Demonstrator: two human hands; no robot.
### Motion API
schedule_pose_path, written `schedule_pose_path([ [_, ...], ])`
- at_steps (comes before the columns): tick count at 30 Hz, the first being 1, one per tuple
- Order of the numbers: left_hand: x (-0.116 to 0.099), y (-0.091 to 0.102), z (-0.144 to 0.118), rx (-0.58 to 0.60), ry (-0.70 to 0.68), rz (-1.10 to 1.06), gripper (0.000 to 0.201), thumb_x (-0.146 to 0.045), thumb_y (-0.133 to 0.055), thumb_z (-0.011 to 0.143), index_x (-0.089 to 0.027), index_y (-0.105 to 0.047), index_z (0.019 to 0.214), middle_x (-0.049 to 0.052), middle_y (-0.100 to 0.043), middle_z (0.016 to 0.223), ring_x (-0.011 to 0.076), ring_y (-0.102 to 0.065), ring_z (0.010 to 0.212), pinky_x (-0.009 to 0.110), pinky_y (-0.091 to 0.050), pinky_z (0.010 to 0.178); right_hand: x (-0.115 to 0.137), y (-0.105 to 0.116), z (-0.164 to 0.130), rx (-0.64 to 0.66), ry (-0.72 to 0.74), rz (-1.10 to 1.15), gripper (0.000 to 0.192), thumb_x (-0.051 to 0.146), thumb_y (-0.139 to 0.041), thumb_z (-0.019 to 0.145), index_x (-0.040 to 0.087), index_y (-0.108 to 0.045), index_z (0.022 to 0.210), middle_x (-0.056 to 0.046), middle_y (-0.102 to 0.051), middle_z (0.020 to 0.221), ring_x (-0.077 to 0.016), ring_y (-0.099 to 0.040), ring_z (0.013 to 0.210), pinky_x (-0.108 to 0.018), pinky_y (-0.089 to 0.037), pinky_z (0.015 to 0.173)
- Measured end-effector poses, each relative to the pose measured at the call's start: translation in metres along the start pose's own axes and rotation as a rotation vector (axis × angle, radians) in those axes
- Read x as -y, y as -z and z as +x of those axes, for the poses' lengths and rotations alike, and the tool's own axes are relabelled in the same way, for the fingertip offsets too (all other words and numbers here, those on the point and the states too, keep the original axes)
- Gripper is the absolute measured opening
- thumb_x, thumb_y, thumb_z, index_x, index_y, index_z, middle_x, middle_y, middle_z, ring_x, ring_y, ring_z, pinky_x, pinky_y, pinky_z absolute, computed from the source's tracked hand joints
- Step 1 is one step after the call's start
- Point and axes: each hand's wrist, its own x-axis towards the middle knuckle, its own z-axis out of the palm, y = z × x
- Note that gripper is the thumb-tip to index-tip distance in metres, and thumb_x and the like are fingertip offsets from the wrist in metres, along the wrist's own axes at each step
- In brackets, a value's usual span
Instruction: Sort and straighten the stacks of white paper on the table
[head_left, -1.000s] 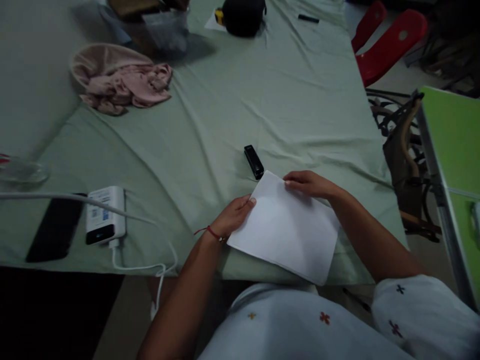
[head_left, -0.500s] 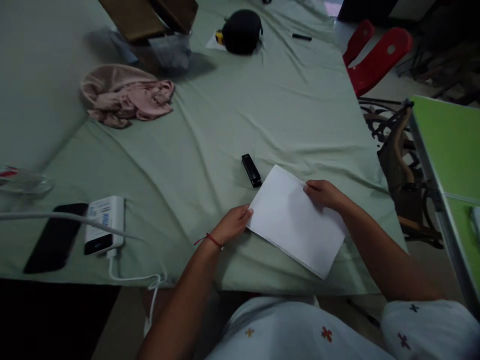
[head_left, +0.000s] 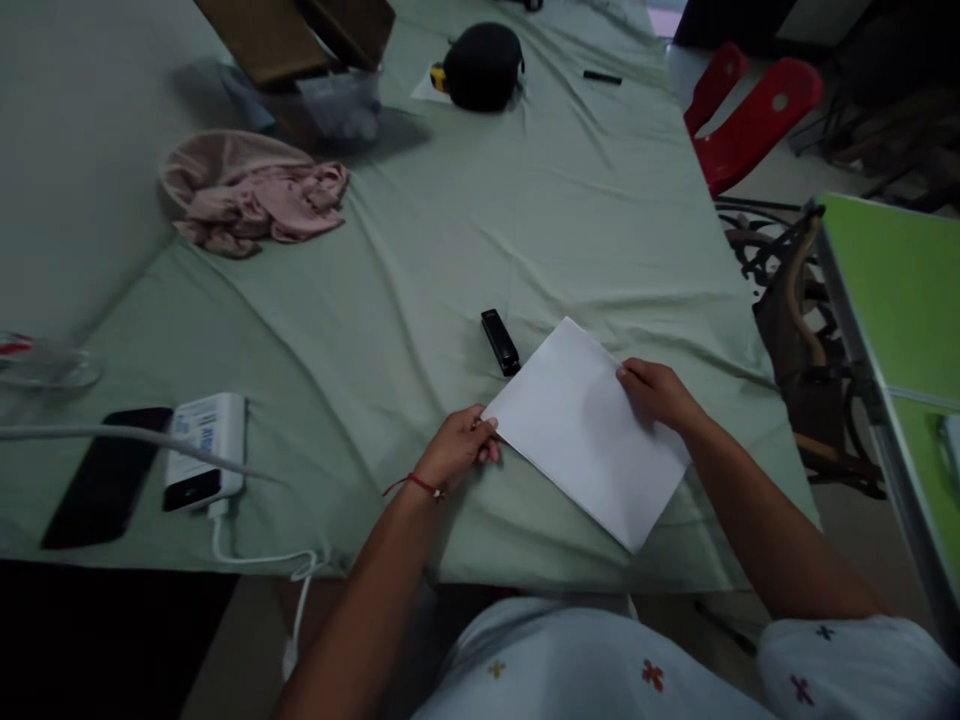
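A stack of white paper (head_left: 581,430) is held at a slant near the front edge of the cloth-covered table. My left hand (head_left: 459,445), with a red string at the wrist, pinches its left corner, thumb on top. On the upper right side, my right hand (head_left: 656,395) grips the far edge; its lower fingers are partly hidden. Just beyond the paper's left edge lies a black stapler (head_left: 500,342), close to the sheets, with neither hand on it.
On the left are a white power bank (head_left: 214,440) with a cable and a dark phone (head_left: 112,475). Farther back sit a pink cloth (head_left: 262,200), a cardboard box (head_left: 274,40) and a black case (head_left: 484,68). Red chairs (head_left: 757,125) and a green table (head_left: 900,290) stand to the right.
The paper has turned slightly, its far corner shifting right and away and its left corner moving left. My left hand has moved a little left with it, fingers curled more underneath.
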Motion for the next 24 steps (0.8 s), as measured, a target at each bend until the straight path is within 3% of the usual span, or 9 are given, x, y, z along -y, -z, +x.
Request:
schedule_pose_path([
  [7,0.002,0.002,-0.001,-0.01,0.011,-0.158,0.029,-0.037,-0.076,0.076,-0.015,-0.058,0.083,0.004,-0.069,0.059,0.0092,-0.055,0.05,0.02,-0.038,0.052,-0.006,-0.007,0.002,-0.067,0.022,0.038,0.031,0.045,-0.048,0.093,0.02,-0.064,0.084,0.0,-0.06,0.071,-0.0165,-0.053,0.071,-0.028,-0.04,0.068],
  [16,0.003,-0.004,-0.001,-0.041,-0.024,-0.199,0.036,-0.045,-0.077,0.077,-0.016,-0.057,0.087,0.002,-0.069,0.061,0.009,-0.054,0.051,0.021,-0.04,0.055,-0.006,-0.016,-0.001,-0.122,0.016,0.079,0.031,0.045,-0.05,0.093,0.02,-0.065,0.084,-0.001,-0.06,0.07,-0.016,-0.053,0.069,-0.027,-0.04,0.067],
  [21,0.006,-0.003,0.0,-0.035,-0.05,-0.194,0.032,-0.042,-0.075,0.079,-0.015,-0.06,0.087,0.001,-0.067,0.06,0.0075,-0.051,0.05,0.02,-0.038,0.053,-0.005,-0.016,0.001,-0.108,-0.012,0.107,0.032,0.047,-0.052,0.092,0.019,-0.067,0.091,-0.001,-0.061,0.073,-0.016,-0.052,0.069,-0.028,-0.04,0.067],
  [24,0.007,-0.003,-0.001,-0.045,-0.057,-0.26,0.03,-0.037,-0.076,0.077,-0.015,-0.06,0.088,0.0,-0.067,0.062,0.0075,-0.054,0.052,0.019,-0.039,0.054,-0.003,-0.015,0.002,-0.115,0.005,0.049,0.032,0.045,-0.048,0.093,0.02,-0.065,0.085,-0.002,-0.063,0.074,-0.0172,-0.054,0.072,-0.029,-0.041,0.071],
])
